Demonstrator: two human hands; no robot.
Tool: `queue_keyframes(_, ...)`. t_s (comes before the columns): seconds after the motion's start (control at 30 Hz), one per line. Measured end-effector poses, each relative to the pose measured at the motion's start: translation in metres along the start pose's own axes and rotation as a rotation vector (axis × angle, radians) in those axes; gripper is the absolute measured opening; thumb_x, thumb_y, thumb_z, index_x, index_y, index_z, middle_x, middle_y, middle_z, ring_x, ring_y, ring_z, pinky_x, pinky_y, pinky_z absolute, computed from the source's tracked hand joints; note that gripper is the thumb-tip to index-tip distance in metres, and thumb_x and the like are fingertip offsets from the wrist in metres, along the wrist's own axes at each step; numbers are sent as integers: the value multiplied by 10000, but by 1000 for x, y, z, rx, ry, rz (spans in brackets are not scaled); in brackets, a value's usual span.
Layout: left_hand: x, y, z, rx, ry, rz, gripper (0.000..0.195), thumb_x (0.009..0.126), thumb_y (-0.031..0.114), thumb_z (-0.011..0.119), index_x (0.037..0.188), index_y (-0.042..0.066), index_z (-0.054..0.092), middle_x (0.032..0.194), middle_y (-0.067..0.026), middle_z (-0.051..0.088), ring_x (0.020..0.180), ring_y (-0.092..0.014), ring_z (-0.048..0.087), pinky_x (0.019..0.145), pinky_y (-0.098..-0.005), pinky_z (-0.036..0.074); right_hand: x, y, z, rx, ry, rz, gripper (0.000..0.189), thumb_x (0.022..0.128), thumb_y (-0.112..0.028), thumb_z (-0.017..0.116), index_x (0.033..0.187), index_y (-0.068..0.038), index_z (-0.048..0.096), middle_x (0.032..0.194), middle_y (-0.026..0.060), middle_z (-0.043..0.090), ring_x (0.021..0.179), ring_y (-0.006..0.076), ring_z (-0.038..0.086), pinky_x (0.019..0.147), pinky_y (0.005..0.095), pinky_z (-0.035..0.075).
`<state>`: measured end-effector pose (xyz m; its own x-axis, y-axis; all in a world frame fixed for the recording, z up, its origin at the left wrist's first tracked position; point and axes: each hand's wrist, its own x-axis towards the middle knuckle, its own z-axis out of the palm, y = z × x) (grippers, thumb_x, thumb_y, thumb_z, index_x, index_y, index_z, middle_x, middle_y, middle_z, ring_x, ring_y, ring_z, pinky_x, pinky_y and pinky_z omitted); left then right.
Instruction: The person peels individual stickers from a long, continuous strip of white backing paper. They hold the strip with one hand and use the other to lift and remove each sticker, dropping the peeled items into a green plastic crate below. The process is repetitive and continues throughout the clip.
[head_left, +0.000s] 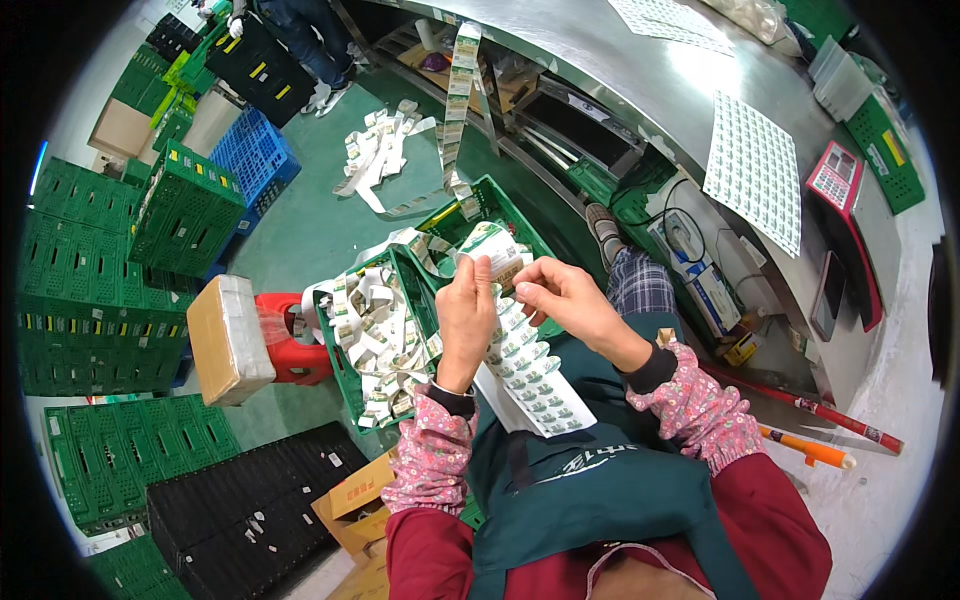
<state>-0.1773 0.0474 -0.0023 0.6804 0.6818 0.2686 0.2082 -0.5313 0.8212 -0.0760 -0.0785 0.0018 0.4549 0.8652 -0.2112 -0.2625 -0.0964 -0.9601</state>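
My left hand (468, 319) is closed on a strip of printed labels (493, 246), its thumb pointing up against the strip. Close to its right, my right hand (559, 300) has bent fingers near the strip's edge; whether they pinch a label is unclear. Sheets of small green-and-white stickers (544, 397) lie over my lap below both hands, several stickers partly lifted along the edges. A green plastic crate (431, 315) full of loosely coiled label strips (375, 330) stands left of my hands. Another green crate (491, 195) is in front of them.
More label strips (382, 150) lie on the floor ahead. A steel table (637, 56) at right holds a sticker sheet (754, 169) and a red scale (836, 180). Stacked green crates (97, 277), a cardboard box (225, 341) and a red stool (292, 337) are left. A person (304, 37) stands beyond.
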Motion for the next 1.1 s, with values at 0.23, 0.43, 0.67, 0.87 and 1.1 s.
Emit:
queue_keyframes(0.23,-3,3,4,269,10,139,260,978,225,490,792,44,480,555,-180,546,509,-383,572,424,-453,408,5,-8,7,-199,4,55,129,892,-89,603,953,25,594,825,18,621,655,64,565,580,227,482)
queue_keyframes(0.43,-5,6,12,512,33,106,261,982,253,469,808,58,476,554,-179,563,505,-380,582,426,-470,420,5,2,16,-558,209,-218,101,833,-62,626,914,-9,599,785,75,627,616,158,598,567,298,476)
queue_keyframes(0.67,2,4,25,596,94,-109,288,987,283,433,823,52,480,566,-202,584,526,-412,597,448,-508,446,2,13,33,-813,346,-395,85,826,-74,585,897,-48,547,839,132,608,771,358,607,655,453,478)
queue_keyframes(0.87,1,-3,28,497,112,-203,305,989,282,415,857,26,514,612,-238,588,597,-448,594,505,-532,440,1,8,30,-817,349,-457,71,825,-58,584,876,-40,538,823,152,586,771,364,598,659,445,474)
queue_keyframes(1.1,-3,-19,22,342,138,-140,293,992,255,409,849,14,494,630,-246,588,600,-444,588,517,-531,423,-1,2,34,-633,353,-366,168,821,-81,627,946,-10,541,777,125,595,679,276,610,617,363,484)
